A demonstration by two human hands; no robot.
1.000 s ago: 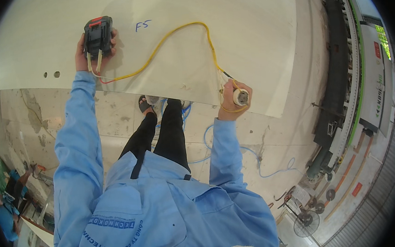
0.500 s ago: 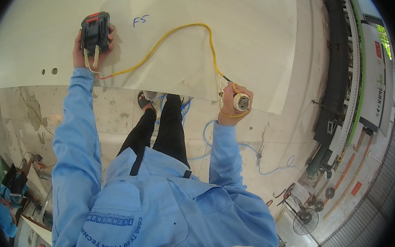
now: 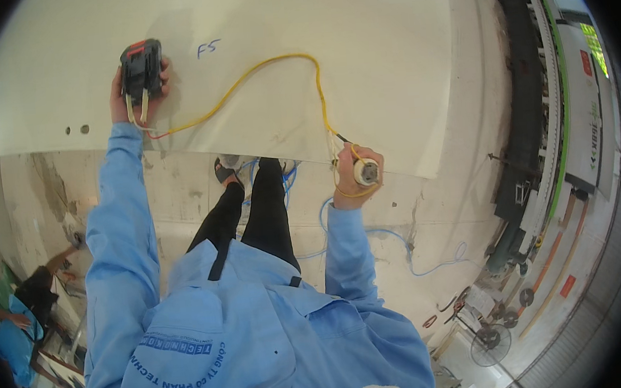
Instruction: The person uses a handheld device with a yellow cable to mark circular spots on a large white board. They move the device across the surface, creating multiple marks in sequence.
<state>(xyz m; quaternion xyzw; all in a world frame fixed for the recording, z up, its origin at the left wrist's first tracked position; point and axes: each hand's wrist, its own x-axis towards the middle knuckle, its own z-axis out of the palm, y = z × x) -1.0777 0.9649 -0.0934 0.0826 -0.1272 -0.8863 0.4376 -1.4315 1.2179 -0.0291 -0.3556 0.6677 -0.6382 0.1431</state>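
My left hand (image 3: pixel 120 104) is closed around a black power-tool battery pack (image 3: pixel 142 70) with red parts on its upper end. Two pale leads at the pack's lower end join a yellow cable (image 3: pixel 243 79), which loops across a large cream-coloured panel (image 3: pixel 379 50). At the panel's near edge, my right hand (image 3: pixel 347 179) grips a small white cylindrical part (image 3: pixel 366 172) that looks like a motor, its grey end facing up. The cable runs to this hand, and a loop of it passes around the fingers. Both hands are over the panel's near side.
Two small holes (image 3: pixel 76 130) pierce the panel at left, and blue handwriting marks its surface. Blue hose (image 3: pixel 402 241) lies on the floor. A long machine (image 3: pixel 529 104) stands at right, with a fan (image 3: pixel 491 342) below. At lower left is another person (image 3: pixel 35 296).
Both hands and the panel appear slightly lower and further left as the view shifts. The person at lower left shows more, with an arm reaching out. Both grips are unchanged.
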